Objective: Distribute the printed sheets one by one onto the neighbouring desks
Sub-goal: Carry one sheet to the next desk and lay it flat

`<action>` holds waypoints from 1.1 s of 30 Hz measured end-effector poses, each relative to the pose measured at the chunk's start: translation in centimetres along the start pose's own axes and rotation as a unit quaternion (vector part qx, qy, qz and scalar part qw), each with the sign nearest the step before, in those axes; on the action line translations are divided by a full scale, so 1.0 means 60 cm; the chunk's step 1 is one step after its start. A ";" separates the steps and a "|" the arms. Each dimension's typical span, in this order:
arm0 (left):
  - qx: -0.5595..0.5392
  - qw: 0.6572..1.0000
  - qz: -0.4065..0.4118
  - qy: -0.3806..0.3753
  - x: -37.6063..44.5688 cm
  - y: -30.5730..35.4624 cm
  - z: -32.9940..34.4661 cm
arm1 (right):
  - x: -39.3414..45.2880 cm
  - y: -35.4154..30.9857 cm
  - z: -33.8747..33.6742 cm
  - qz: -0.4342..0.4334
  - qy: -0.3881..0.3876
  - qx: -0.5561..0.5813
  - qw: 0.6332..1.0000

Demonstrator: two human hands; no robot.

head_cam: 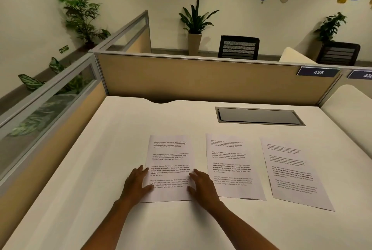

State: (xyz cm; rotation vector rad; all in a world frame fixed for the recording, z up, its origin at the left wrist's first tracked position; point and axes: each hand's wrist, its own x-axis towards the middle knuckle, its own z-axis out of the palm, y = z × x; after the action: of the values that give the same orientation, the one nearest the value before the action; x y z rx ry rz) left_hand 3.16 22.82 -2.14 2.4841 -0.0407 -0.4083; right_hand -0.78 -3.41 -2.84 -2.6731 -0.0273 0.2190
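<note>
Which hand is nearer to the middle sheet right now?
Right. The right hand rests on the right edge of the left sheet, just beside the middle sheet. The left hand is on that left sheet's far edge.

Three sheets (pixel 168 167) (printed); two chairs (pixel 238 47)

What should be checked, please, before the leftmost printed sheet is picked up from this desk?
1. Left hand on the leftmost sheet's left edge: ok.
2. Right hand on its right edge: ok.
3. Sheet gripped or only pressed flat: cannot tell.
4. Single sheet, none stuck beneath: cannot tell.
5. Middle sheet and right sheet lie apart, untouched: ok.
6. Desk around the sheet free of obstacles: ok.
</note>
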 end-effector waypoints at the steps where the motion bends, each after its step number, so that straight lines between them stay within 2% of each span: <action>1: 0.023 1.000 0.005 -0.002 -0.001 -0.005 0.005 | 0.000 0.000 0.004 -0.010 -0.001 -0.020 1.000; 7: 0.150 0.988 0.012 -0.041 -0.003 -0.021 0.022 | -0.001 0.000 0.036 -0.007 -0.016 -0.095 0.995; 11: 0.080 0.997 0.016 -0.003 -0.005 -0.023 0.025 | -0.002 0.004 0.036 0.001 0.019 -0.068 0.998; 16: -0.043 0.995 0.024 0.091 -0.013 -0.032 0.023 | -0.010 0.016 0.019 0.043 0.110 0.051 0.992; 19: -0.010 0.993 0.014 0.114 -0.017 -0.048 0.019 | -0.018 0.041 0.010 0.056 0.141 0.044 0.987; 25: 0.061 0.994 -0.018 0.092 -0.023 -0.069 0.015 | -0.018 0.080 0.006 0.070 0.092 -0.035 0.993; 33: 0.036 0.998 -0.002 0.057 -0.027 -0.054 0.040 | -0.008 0.049 0.018 0.041 0.050 -0.032 0.997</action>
State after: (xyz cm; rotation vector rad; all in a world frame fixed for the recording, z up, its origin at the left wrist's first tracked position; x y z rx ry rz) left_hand 0.68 24.29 -5.42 2.5745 -0.0040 -0.2713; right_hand -1.48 -5.58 -5.01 -2.7476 0.1099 0.1107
